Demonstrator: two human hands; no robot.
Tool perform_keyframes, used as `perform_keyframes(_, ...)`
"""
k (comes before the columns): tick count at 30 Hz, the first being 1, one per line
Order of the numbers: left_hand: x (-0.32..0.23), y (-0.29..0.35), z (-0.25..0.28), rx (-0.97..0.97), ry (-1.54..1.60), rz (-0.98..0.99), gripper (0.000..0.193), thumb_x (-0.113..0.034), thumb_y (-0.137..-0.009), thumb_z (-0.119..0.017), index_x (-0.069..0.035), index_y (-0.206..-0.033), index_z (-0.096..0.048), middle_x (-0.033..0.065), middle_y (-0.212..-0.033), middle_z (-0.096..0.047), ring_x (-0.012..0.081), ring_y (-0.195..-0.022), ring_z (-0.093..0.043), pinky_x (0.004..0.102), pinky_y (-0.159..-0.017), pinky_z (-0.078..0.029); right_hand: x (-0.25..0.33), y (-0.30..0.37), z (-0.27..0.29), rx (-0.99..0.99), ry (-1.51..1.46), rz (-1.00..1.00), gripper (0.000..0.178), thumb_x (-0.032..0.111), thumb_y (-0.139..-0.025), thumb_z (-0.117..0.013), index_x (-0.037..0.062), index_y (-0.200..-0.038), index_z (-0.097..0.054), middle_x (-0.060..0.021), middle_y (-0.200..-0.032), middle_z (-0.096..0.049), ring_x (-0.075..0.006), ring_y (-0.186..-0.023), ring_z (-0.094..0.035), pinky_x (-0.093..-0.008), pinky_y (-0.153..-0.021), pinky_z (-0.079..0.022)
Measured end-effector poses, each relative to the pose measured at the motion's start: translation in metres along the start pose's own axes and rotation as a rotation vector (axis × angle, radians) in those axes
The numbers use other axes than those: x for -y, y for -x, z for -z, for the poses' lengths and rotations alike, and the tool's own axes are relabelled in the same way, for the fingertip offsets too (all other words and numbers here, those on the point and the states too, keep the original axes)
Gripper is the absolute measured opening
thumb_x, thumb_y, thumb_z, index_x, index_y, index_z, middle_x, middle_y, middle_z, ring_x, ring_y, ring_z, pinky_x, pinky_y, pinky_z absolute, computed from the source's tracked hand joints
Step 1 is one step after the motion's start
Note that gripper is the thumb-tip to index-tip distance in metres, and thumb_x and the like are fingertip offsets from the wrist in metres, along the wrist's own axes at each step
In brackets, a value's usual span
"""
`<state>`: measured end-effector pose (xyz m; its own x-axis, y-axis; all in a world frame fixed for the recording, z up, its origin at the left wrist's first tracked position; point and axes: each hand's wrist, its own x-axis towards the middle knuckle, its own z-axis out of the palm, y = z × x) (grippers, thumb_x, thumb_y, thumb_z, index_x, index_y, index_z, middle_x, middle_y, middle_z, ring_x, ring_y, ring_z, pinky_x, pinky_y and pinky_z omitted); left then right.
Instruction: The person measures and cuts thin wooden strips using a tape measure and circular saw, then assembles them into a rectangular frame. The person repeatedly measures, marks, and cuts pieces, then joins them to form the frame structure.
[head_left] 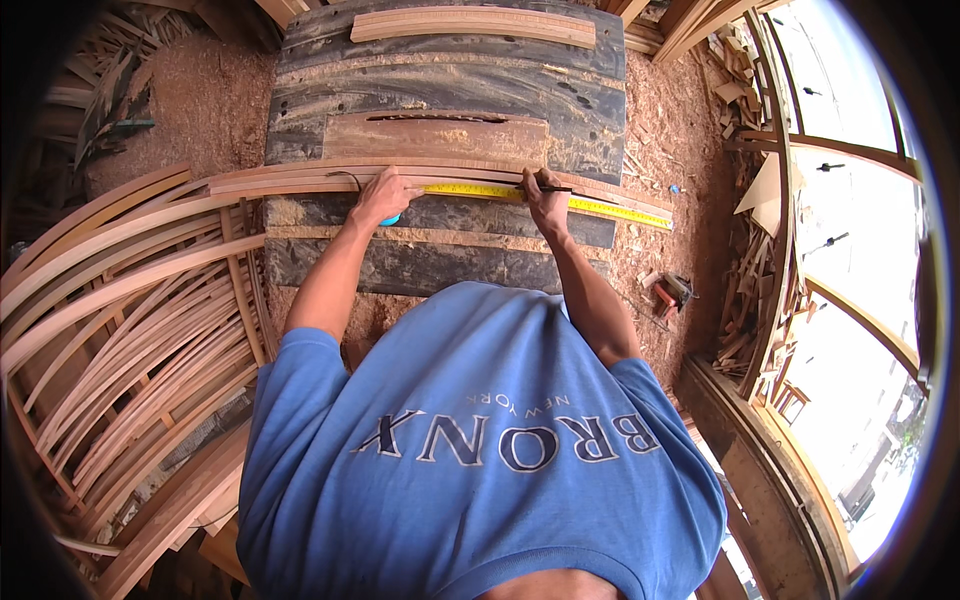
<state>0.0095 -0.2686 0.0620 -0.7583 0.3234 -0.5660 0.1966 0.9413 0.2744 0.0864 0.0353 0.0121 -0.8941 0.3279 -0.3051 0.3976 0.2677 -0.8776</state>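
Several long wooden strips [290,182] lie side by side across a dark worktable [430,262]. My left hand [384,197] is closed around a tape measure, whose blue case [389,220] shows below the fingers. Its yellow blade [620,211] runs out to the right along the near edge of the strips, past their right part. My right hand [546,203] presses on the blade and strips, with a slim dark pencil [556,189] between its fingers, the tip pointing right. Part of the blade is hidden under that hand.
Beyond the strips, a brown board [440,140] with a long slot is set in the tabletop. Another wooden piece [470,24] lies at the far edge. Curved wooden strips [160,380] fill a rack at left. A red-and-dark tool [672,293] rests on the sawdust-covered floor [655,140].
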Motion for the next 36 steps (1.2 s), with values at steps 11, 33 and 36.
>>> perform_keyframes(11,-0.001,0.003,0.003,-0.026,-0.029,-0.085,0.029,-0.037,-0.092,-0.063,-0.013,-0.105,-0.076,0.0172,-0.102,-0.061,0.0318,-0.098,-0.057,0.0439,-0.087,-0.048,-0.001,-0.001,0.0,0.002,-0.034,0.086,0.033,0.023,-0.095,-0.063,-0.0031,-0.076,-0.056,-0.0132,-0.066,-0.063,-0.0184,-0.057,-0.059,-0.0359,-0.053,-0.046)
perform_keyframes(33,-0.001,0.014,-0.012,-0.086,-0.006,-0.268,0.023,-0.027,-0.093,-0.059,-0.017,-0.107,-0.074,0.0108,-0.098,-0.062,0.0339,-0.102,-0.061,0.0468,-0.086,-0.05,0.01,0.046,0.093,-0.214,-0.066,0.253,0.035,0.024,-0.104,-0.041,0.0004,-0.109,-0.066,-0.0163,-0.094,-0.073,-0.0241,-0.091,-0.072,-0.0351,-0.083,-0.055)
perform_keyframes(36,-0.021,0.024,-0.026,-0.119,-0.003,-0.436,0.022,-0.022,-0.092,-0.059,-0.014,-0.107,-0.073,0.0128,-0.091,-0.064,0.0339,-0.091,-0.064,0.0459,-0.08,-0.054,-0.014,0.077,0.139,-0.34,-0.136,0.186,0.034,0.025,-0.104,-0.042,0.0003,-0.107,-0.066,-0.0166,-0.096,-0.073,-0.0235,-0.088,-0.071,-0.0367,-0.082,-0.056)
